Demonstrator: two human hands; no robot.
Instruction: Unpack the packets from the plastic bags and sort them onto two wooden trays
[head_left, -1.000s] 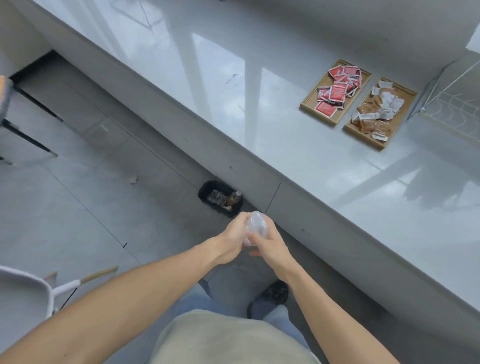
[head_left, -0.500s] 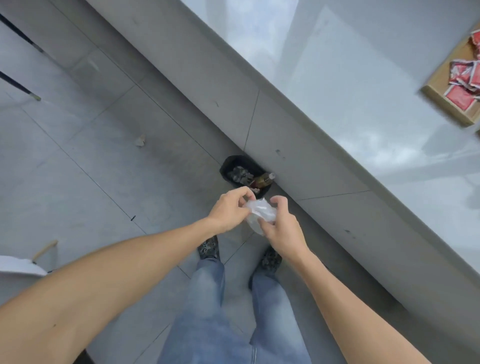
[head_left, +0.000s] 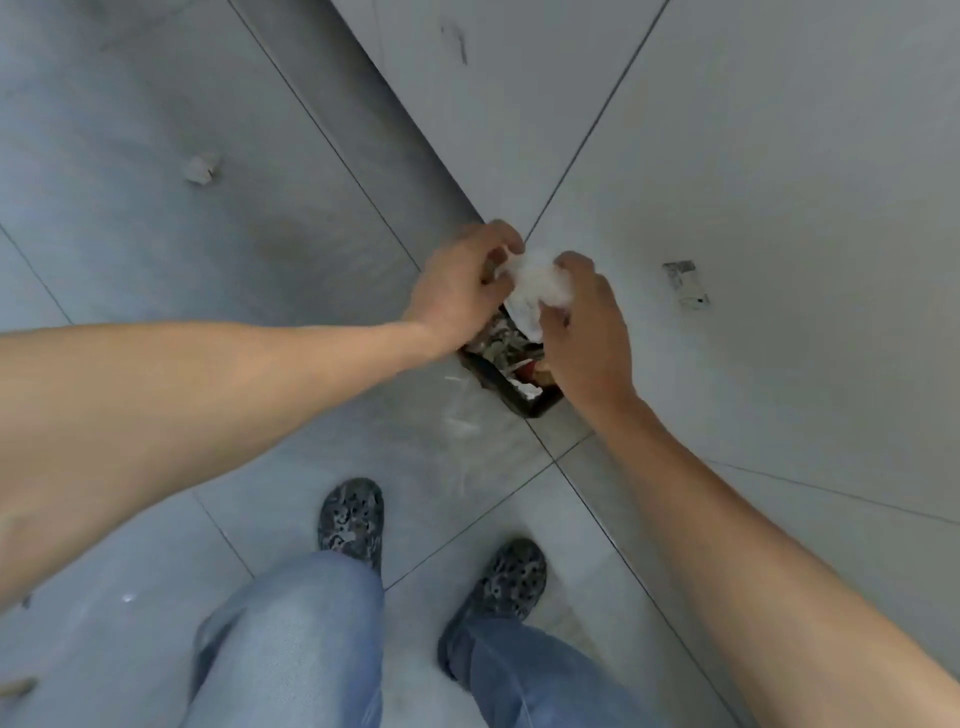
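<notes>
A crumpled clear plastic bag is bunched between both hands. My left hand pinches its left side and my right hand grips its right side. Both hands hover directly over a small black bin on the floor, which holds scraps and rubbish. The wooden trays and the packets are out of view.
The grey counter front rises to the right of the bin. A small scrap of litter lies on the tiled floor at the left. My feet in dark patterned shoes stand just short of the bin.
The view has tilted down and closer to the floor; the countertop and trays have left the frame. Both hands with the bag have moved over the bin.
</notes>
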